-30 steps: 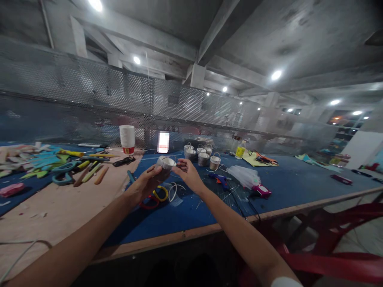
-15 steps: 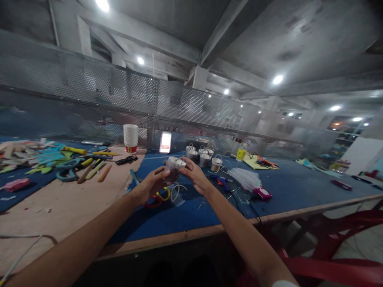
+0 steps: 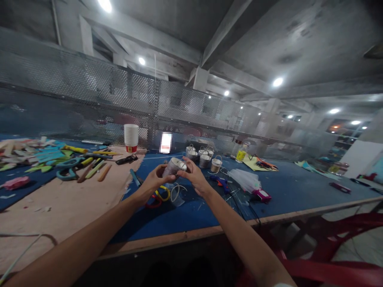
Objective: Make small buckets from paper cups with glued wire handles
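Between my two hands, above the blue table covering, is a small greyish-white wrapped cup (image 3: 172, 167), tilted with its rim toward the right. My left hand (image 3: 155, 181) grips its left side and underside. The thumb and fingers of my right hand (image 3: 194, 175) hold it by the rim on the right. Below the hands lie scissors with red and yellow handles (image 3: 163, 193) and a loop of white cord (image 3: 176, 193). Several small white buckets with handles (image 3: 204, 160) stand behind and to the right.
A stack of paper cups (image 3: 131, 137) stands at the back left, near scissors (image 3: 67, 169) and coloured sticks. To the right lie a blue glue gun (image 3: 221, 182), clear plastic (image 3: 245, 179) and a yellow-labelled bottle (image 3: 241, 153). A red chair (image 3: 335, 271) stands at the lower right.
The cup has been tilted in my hands, its rim now turned more to the right. My right thumb has moved down along the cup.
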`<action>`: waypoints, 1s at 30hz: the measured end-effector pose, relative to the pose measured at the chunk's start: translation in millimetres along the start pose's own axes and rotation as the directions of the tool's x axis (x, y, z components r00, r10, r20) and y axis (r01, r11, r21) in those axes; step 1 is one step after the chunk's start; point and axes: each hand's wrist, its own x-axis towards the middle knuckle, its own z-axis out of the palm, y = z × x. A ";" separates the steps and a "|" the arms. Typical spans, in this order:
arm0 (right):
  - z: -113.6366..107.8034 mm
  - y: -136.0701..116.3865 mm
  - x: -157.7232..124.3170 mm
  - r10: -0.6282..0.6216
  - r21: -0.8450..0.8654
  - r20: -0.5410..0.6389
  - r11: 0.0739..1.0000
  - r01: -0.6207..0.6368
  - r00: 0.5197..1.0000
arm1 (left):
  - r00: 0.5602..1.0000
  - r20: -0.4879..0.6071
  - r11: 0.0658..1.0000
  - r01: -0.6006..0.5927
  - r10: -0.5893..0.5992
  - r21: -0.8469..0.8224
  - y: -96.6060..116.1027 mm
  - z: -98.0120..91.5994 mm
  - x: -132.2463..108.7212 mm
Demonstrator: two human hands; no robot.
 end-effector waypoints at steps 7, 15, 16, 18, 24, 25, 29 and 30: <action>-0.4 1.2 3.7 0.008 0.031 -0.041 1.000 -0.007 0.999 | 0.998 -0.044 0.998 -0.038 0.040 0.042 -3.9 1.8 2.3; -19.4 1.9 10.5 0.152 0.156 0.015 0.976 -0.152 0.988 | 0.997 -0.021 0.986 -0.070 0.073 0.153 -1.9 1.7 -1.8; -20.6 3.0 10.8 0.158 0.167 0.031 0.973 -0.161 0.987 | 0.997 -0.025 0.983 -0.067 0.072 0.170 -1.2 2.2 -2.7; -22.3 4.7 13.2 0.158 0.167 0.052 0.972 -0.165 0.986 | 0.997 -0.035 0.978 -0.059 0.068 0.201 -0.2 3.0 -4.0; -37.4 0.4 47.1 0.072 -0.003 -0.057 0.997 -0.073 0.996 | 0.998 -0.036 0.966 -0.039 0.050 0.255 1.9 3.2 -6.1; -42.0 -0.6 56.4 0.052 -0.033 -0.093 0.998 -0.056 0.994 | 0.998 -0.034 0.964 -0.036 0.046 0.263 1.7 2.9 -6.2; -59.8 2.8 95.9 -0.023 -0.224 -0.225 0.974 -0.028 0.974 | 0.999 -0.036 0.952 -0.025 0.038 0.305 -0.9 1.0 -6.0; -63.0 5.9 105.5 -0.043 -0.282 -0.255 0.959 -0.032 0.966 | 0.999 -0.036 0.948 -0.023 0.036 0.318 -1.5 0.4 -6.0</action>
